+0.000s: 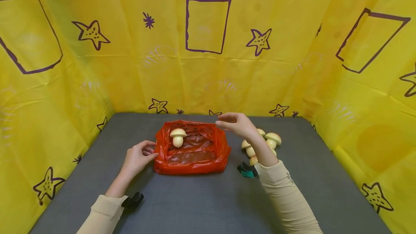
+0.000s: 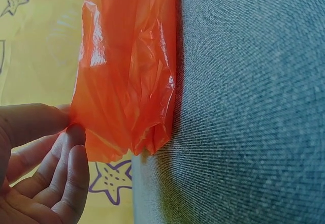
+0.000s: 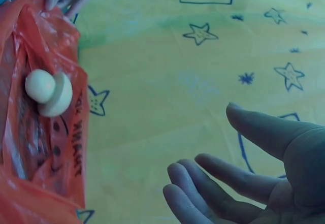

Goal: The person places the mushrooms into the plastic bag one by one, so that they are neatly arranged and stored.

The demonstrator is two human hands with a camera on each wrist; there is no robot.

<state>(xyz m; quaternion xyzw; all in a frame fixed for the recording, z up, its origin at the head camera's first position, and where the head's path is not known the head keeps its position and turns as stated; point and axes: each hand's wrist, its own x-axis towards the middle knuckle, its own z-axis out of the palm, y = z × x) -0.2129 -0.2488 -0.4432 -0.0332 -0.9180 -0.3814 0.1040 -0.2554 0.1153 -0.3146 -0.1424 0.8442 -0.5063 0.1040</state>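
The rim of a red plastic bag (image 1: 191, 168) is pinched at its nine o'clock side between the thumb and fingers of the left hand (image 1: 138, 157). The bag is set on a grey table (image 1: 195, 205), its mouth spread upward, and dark print can be seen along its twelve o'clock edge. Inside it, at ten o'clock from its centre, one pale mushroom (image 1: 178, 142) is laid, its cap pointed to twelve and its stem to six. At two o'clock the right hand (image 1: 238, 124) is held raised near the bag, nothing gripped, its thumb and fingers parted. At three o'clock, just beside the bag, more mushrooms (image 1: 273, 138) are clustered, partly hidden by the right forearm. Beyond, at twelve, a yellow backdrop (image 1: 208, 82) is hung, patterned with dark stars.
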